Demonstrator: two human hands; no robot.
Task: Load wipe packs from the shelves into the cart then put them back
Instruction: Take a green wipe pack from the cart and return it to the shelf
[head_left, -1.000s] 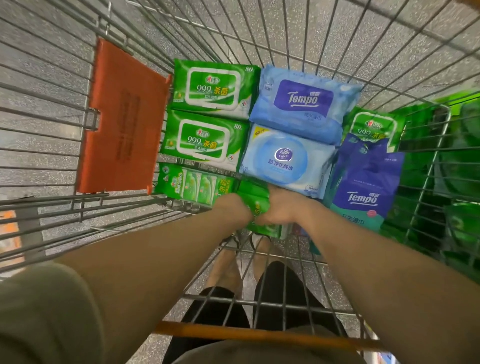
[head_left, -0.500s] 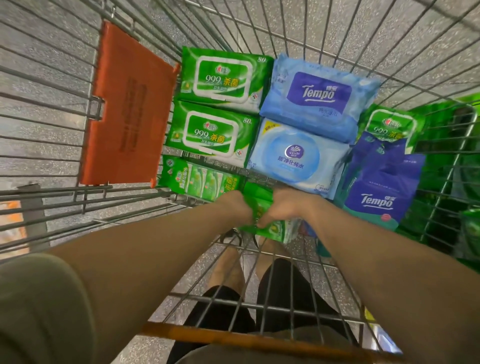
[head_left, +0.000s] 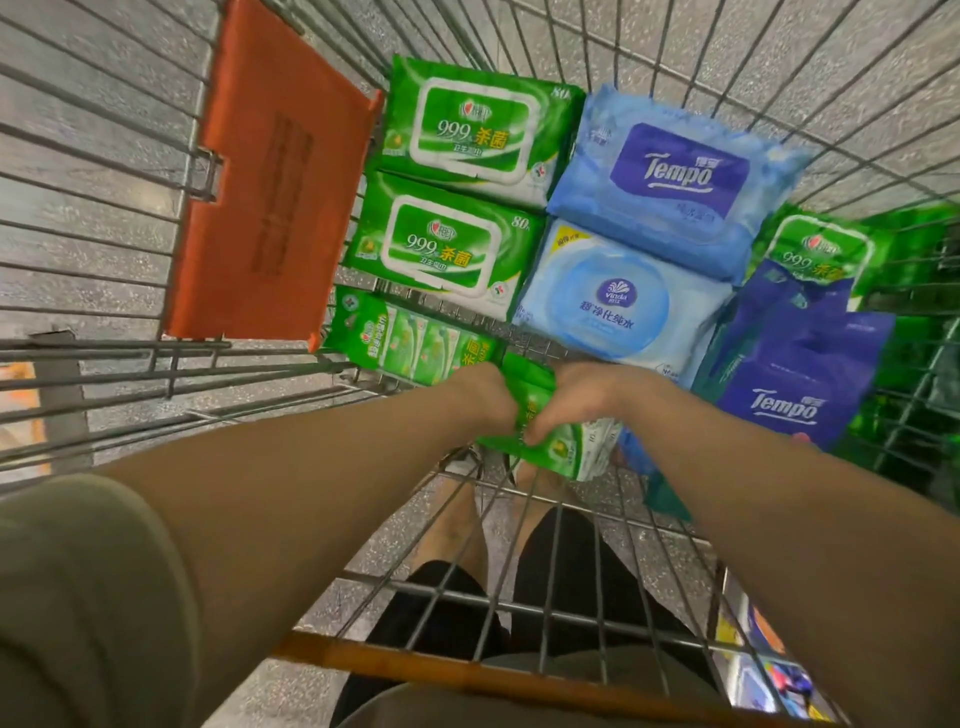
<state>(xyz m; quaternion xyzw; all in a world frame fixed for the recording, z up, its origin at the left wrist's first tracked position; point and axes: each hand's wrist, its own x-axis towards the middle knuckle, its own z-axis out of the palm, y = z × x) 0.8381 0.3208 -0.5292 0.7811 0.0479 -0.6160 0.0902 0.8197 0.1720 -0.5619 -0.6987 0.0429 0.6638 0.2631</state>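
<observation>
I hold one green wipe pack (head_left: 545, 415) between both hands inside the wire cart (head_left: 675, 62), near its handle end. My left hand (head_left: 480, 397) grips the pack's left edge with curled fingers; my right hand (head_left: 582, 400) grips its right edge likewise. Beyond my grip lie two green 999 packs (head_left: 447, 254), a blue Tempo pack (head_left: 675, 171) and a pale blue Vinda pack (head_left: 618, 301). Right of my grip stands a dark blue Tempo bag (head_left: 800, 374).

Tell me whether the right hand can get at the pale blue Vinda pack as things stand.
Probably not yet: the right hand grips the small green pack together with the left hand. The Vinda pack lies just beyond it, top uncovered, so once the hand lets go the way looks free.
</observation>
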